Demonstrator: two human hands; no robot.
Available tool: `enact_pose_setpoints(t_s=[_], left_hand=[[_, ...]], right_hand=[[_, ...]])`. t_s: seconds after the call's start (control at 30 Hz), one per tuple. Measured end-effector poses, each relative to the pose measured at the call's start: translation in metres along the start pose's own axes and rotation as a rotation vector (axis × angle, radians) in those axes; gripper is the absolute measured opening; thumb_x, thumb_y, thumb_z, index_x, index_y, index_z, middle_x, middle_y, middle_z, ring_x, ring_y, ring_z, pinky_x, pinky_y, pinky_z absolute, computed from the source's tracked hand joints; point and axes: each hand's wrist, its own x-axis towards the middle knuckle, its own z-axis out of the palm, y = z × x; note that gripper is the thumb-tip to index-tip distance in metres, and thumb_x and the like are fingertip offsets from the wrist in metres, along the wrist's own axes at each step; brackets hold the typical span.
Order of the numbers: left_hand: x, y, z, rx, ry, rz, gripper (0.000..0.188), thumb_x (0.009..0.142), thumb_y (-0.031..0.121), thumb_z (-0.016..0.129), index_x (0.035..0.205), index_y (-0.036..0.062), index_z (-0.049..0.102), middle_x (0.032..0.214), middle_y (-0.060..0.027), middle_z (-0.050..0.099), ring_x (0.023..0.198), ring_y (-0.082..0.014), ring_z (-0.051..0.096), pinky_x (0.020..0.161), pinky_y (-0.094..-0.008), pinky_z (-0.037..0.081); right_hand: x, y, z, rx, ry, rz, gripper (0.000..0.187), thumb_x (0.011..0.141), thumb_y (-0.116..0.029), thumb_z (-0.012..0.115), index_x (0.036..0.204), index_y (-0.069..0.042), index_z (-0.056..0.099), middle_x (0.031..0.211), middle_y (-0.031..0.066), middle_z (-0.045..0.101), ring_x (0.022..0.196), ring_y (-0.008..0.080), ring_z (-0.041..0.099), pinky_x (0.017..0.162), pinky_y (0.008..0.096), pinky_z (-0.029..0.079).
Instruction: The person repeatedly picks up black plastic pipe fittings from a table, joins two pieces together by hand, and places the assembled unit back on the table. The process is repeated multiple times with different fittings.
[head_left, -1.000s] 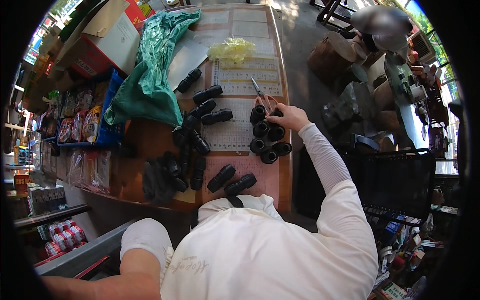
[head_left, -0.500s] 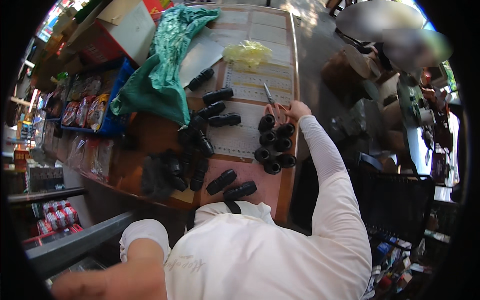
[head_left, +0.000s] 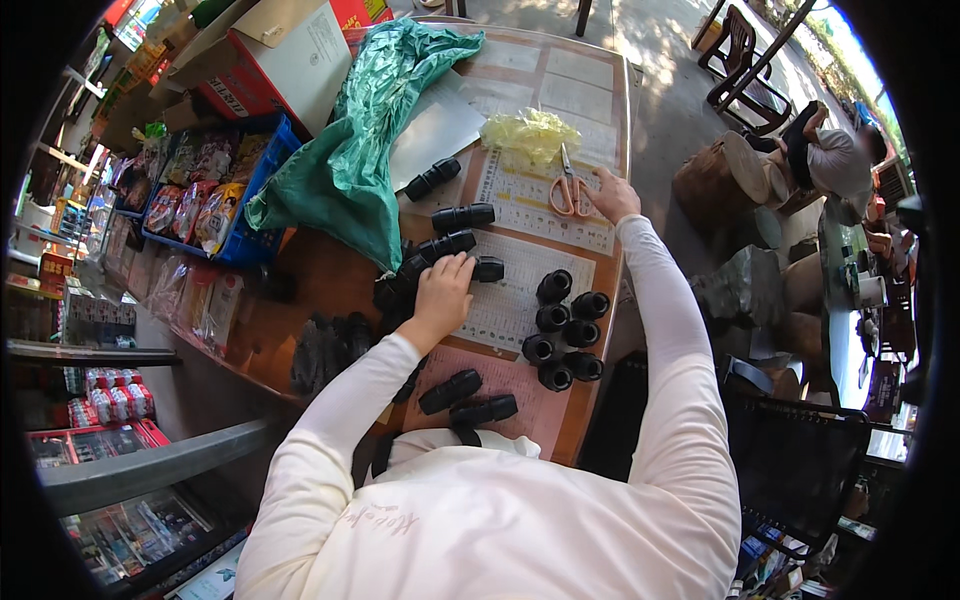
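Note:
My left hand point(head_left: 443, 292) reaches over a black ribbed plastic pipe fitting point(head_left: 488, 269), its fingers bent round the near end of it. More black fittings point(head_left: 432, 179) lie on their sides around that hand, some partly hidden beneath it. By the table's right edge, my right hand point(head_left: 613, 194) rests with its fingers apart beside a pair of scissors point(head_left: 569, 192). The scissors have orange-pink handles and lie flat, blades pointing away. Between my forearms, several fittings point(head_left: 553, 318) stand upright in a group. Two more point(head_left: 450, 391) lie near my body.
A crumpled green plastic bag point(head_left: 362, 150) covers the table's left side. Yellowish crumpled film point(head_left: 530, 136) lies beyond the scissors. Left are a blue crate point(head_left: 240, 235) of packets and a cardboard box point(head_left: 290, 70). A person point(head_left: 840, 160) sits at the far right near wooden stumps point(head_left: 720, 178).
My left hand has come up from the lower left onto a fitting. The scissors have shifted farther away, and my right hand has let go of their handles. The view has shifted slightly.

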Motion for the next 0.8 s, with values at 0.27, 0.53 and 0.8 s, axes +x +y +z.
enact_pose_setpoints(t_s=[0.27, 0.53, 0.8], left_hand=[[0.021, 0.001, 0.029, 0.349, -0.172, -0.031, 0.042, 0.067, 0.025, 0.076, 0.102, 0.0094, 0.058, 0.102, -0.0064, 0.055, 0.100, -0.0253, 0.053, 0.083, -0.0393, 0.043], [-0.053, 0.054, -0.085, -0.421, 0.201, -0.085, 0.044, 0.065, 0.019, 0.079, 0.100, 0.0061, 0.054, 0.090, -0.0136, 0.061, 0.083, -0.0364, 0.063, 0.069, -0.0421, 0.053], [-0.120, 0.055, -0.161, -0.724, 0.147, -0.115, 0.045, 0.069, 0.021, 0.084, 0.102, 0.0008, 0.060, 0.085, -0.0140, 0.065, 0.078, -0.0243, 0.067, 0.069, -0.0318, 0.053]], right_hand=[[-0.132, -0.092, -0.078, 0.444, -0.112, -0.521, 0.022, 0.084, -0.022, 0.067, 0.098, -0.005, 0.069, 0.084, 0.0127, 0.070, 0.071, 0.0262, 0.068, 0.066, 0.0346, 0.053], [-0.223, -0.143, -0.078, 0.509, -0.258, -0.345, 0.040, 0.087, -0.039, 0.066, 0.100, -0.001, 0.066, 0.071, 0.0150, 0.067, 0.063, 0.0284, 0.066, 0.058, 0.0353, 0.050], [-0.271, -0.192, -0.081, 0.810, -0.463, -0.503, 0.027, 0.086, -0.016, 0.068, 0.107, -0.001, 0.060, 0.081, 0.0053, 0.060, 0.067, 0.0084, 0.052, 0.061, 0.0235, 0.045]])
